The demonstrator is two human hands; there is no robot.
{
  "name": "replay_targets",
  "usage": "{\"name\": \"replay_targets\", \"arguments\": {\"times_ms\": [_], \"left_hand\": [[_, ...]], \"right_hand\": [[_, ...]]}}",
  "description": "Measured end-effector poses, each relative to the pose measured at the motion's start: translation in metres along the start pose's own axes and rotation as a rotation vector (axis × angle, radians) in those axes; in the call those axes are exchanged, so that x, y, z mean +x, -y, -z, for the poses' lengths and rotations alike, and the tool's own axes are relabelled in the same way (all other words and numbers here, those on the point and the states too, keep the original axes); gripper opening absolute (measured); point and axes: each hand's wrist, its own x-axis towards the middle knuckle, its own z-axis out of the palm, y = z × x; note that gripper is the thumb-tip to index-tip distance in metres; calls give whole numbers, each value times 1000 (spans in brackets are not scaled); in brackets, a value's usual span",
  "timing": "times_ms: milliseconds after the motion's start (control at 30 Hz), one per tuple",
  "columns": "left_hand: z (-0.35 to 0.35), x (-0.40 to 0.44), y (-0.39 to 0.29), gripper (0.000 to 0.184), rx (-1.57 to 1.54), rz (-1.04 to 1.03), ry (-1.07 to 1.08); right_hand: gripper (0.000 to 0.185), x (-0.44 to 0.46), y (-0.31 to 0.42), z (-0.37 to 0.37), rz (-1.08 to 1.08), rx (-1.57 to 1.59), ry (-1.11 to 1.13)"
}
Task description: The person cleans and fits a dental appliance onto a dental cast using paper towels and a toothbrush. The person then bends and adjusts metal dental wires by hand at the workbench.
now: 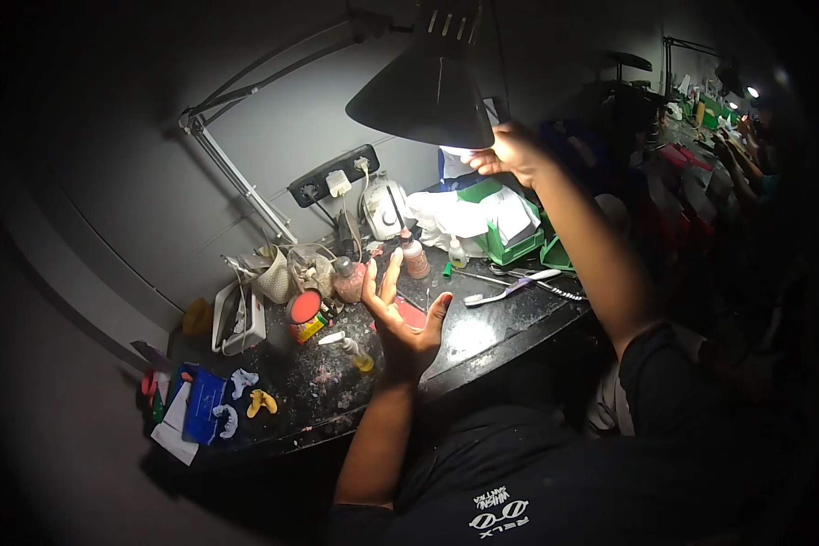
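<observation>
Head view shows the lamp (425, 100) low over the desk (475, 338), apparently to light its surface, right hand (516, 155) at its rim, grip indeterminable, left hand (406, 332) spread wide near a pink piece (411, 314), no grip evident.

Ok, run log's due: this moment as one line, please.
left hand: open, over bench | pink item: at left palm, hold unclear | right hand: at lamp rim, contact unclear | lamp: lit
</observation>
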Motion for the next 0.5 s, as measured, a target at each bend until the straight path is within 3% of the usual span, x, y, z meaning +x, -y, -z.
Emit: {"name": "replay_targets", "arguments": {"times_ms": [67, 133, 200, 233, 300, 500], "left_hand": [[-1, 1, -4, 96, -5, -26, -15], [3, 3, -15, 96, 149, -46, 4], [1, 3, -13, 94, 123, -62, 2], [1, 3, -12, 93, 101, -61, 2], [-1, 0, -11, 92, 77, -39, 8], [-8, -7, -5, 87, -2, 16, 82]], "right_hand": [[30, 44, -9, 11, -73, -46, -55], [26, 75, -19, 12, -302, -130, -101], [24, 95, -27, 13, -408, -367, 9], [25, 112, -51, 20, -371, -307, -34], [27, 121, -53, 11, -300, -695, 7], [30, 141, -84, -4, -118, -1138, -356]]}}
